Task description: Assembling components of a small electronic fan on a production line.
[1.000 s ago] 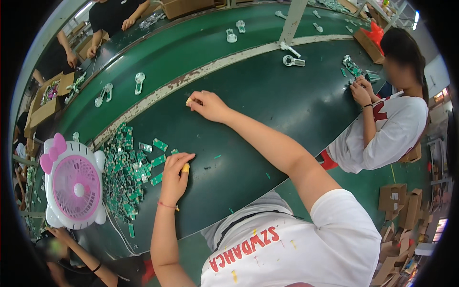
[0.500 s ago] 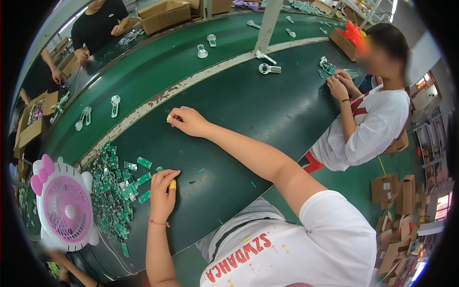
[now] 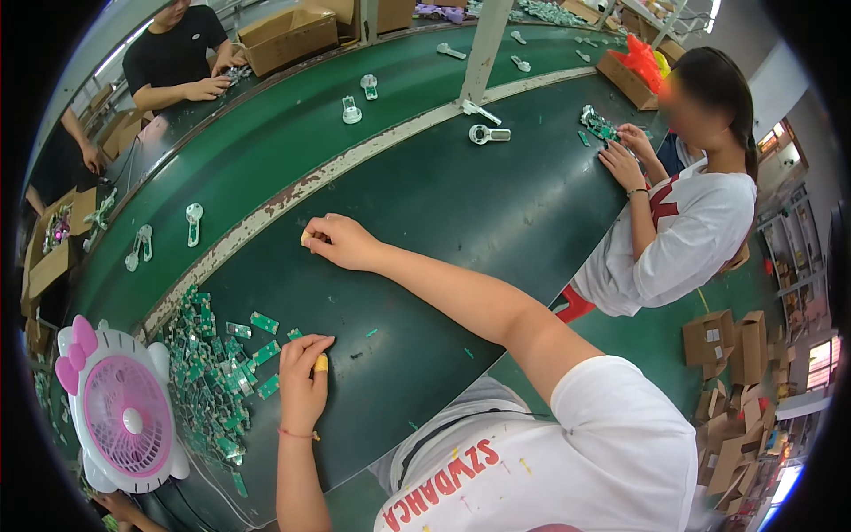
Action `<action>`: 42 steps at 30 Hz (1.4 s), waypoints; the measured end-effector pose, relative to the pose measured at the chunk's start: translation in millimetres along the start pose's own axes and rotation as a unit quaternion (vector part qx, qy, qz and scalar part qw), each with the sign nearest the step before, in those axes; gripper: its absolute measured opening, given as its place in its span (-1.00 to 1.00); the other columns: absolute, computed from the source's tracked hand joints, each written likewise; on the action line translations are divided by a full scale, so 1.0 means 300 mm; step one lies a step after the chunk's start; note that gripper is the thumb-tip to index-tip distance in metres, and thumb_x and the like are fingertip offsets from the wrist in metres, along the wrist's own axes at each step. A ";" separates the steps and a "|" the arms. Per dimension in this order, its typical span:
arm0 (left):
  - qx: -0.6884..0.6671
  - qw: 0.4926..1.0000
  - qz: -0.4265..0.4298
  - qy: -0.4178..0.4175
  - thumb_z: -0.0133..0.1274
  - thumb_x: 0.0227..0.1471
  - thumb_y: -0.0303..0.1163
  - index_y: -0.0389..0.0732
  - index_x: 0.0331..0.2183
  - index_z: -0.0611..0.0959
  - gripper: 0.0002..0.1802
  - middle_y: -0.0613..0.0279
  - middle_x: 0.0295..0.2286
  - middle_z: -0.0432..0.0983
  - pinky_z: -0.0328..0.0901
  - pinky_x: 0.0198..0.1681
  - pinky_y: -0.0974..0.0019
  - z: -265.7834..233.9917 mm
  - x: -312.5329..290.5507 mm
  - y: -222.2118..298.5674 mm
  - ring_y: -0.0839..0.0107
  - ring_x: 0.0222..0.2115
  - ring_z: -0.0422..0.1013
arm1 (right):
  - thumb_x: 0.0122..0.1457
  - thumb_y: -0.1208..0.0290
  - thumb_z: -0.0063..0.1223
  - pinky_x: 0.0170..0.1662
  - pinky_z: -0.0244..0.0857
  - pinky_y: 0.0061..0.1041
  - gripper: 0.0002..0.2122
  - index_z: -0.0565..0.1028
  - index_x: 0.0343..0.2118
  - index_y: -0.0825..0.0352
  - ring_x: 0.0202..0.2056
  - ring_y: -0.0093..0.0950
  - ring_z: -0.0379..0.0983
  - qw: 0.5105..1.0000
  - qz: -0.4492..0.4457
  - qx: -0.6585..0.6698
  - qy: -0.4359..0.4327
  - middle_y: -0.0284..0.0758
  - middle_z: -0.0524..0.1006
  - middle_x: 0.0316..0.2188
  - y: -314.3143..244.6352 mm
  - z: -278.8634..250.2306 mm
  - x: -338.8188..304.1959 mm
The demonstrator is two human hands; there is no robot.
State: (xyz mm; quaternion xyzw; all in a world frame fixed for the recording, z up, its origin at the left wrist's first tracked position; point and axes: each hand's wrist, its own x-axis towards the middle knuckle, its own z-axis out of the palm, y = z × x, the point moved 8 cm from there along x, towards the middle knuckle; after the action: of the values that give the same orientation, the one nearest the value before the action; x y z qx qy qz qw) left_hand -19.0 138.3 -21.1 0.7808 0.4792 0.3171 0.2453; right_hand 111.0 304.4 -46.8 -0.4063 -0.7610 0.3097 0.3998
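Note:
My left hand (image 3: 304,377) hovers at or rests on the dark green table (image 3: 425,213), fingers stretched out, a yellow cover on the thumb. It is beside the right edge of a heap of small green circuit boards (image 3: 208,381); a few loose boards (image 3: 264,322) lie just past its fingertips. Farther off, near the painted rail, my right hand (image 3: 344,242) is closed with its fingers curled in a pinch. A yellowish cover shows at its fingertip. Whatever may be between those fingers is hidden.
A pink and white fan (image 3: 131,421) stands left of the heap. Beyond the chipped rail (image 3: 266,213), a green belt (image 3: 275,142) carries several white handheld parts (image 3: 351,109). One white device (image 3: 489,135) lies near the metal post (image 3: 487,53). A co-worker (image 3: 683,204) handles boards at the right.
The whole view has shifted slightly. Both my hands keep nearly the same poses. At the far left, the person in black has brought both hands together over some parts.

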 end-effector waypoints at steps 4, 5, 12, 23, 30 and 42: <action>-0.003 1.000 -0.004 -0.002 -0.08 -0.21 -0.70 -0.22 -0.26 0.59 -0.62 0.17 -0.28 0.43 0.23 -0.13 0.28 0.003 -0.004 0.004 0.19 -0.23 0.31 | 0.10 0.36 0.03 -0.34 0.27 -0.45 -0.89 0.45 -0.41 0.28 -0.43 -0.44 0.36 0.999 -0.037 -0.015 0.023 -0.33 0.44 -0.57 -0.019 -0.013 -0.001; 0.001 1.000 -0.005 0.000 -0.07 -0.21 -0.70 -0.23 -0.26 0.59 -0.63 0.17 -0.28 0.44 0.23 -0.13 0.28 -0.001 0.006 0.006 0.19 -0.23 0.31 | 0.10 0.37 0.03 -0.35 0.27 -0.45 -0.90 0.45 -0.41 0.28 -0.42 -0.44 0.36 0.999 -0.039 -0.021 0.020 -0.33 0.43 -0.57 -0.016 -0.016 0.003; 0.007 1.000 -0.017 -0.005 -0.08 -0.18 -0.69 -0.23 -0.29 0.59 -0.67 0.17 -0.28 0.44 0.23 -0.12 0.28 0.004 -0.007 0.003 0.19 -0.23 0.32 | 0.11 0.38 0.02 -0.36 0.26 -0.46 -0.90 0.45 -0.41 0.28 -0.43 -0.47 0.34 1.000 -0.015 -0.017 0.005 -0.37 0.44 -0.56 -0.010 0.000 -0.006; 0.004 1.000 -0.020 0.000 -0.04 -0.20 -0.67 -0.22 -0.28 0.60 -0.66 0.18 -0.28 0.44 0.23 -0.14 0.26 -0.001 0.003 -0.007 0.19 -0.24 0.32 | 0.11 0.38 0.02 -0.35 0.26 -0.47 -0.90 0.45 -0.42 0.28 -0.42 -0.48 0.33 1.000 -0.021 -0.005 0.006 -0.38 0.45 -0.57 -0.016 -0.007 0.004; 0.005 1.000 -0.023 0.000 -0.07 -0.21 -0.69 -0.23 -0.29 0.60 -0.65 0.18 -0.28 0.44 0.24 -0.13 0.29 -0.001 0.000 0.001 0.21 -0.23 0.32 | 0.09 0.35 0.03 -0.34 0.28 -0.41 -0.88 0.45 -0.43 0.29 -0.40 -0.40 0.37 1.000 -0.005 -0.010 0.004 -0.35 0.46 -0.57 -0.015 -0.009 -0.004; 0.009 1.000 -0.004 -0.005 -0.05 -0.19 -0.65 -0.20 -0.26 0.60 -0.64 0.19 -0.27 0.45 0.21 -0.11 0.26 0.003 -0.001 0.006 0.20 -0.22 0.32 | 0.06 0.33 0.06 -0.33 0.30 -0.39 -0.86 0.46 -0.43 0.29 -0.41 -0.36 0.39 0.999 -0.018 -0.021 0.018 -0.32 0.47 -0.57 -0.018 -0.018 -0.002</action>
State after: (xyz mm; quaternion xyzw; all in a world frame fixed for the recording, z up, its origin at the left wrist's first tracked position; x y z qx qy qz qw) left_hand -17.3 137.3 -20.7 0.7826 0.4842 0.3075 0.2420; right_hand 114.0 302.1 -40.2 -0.4066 -0.7670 0.2796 0.4101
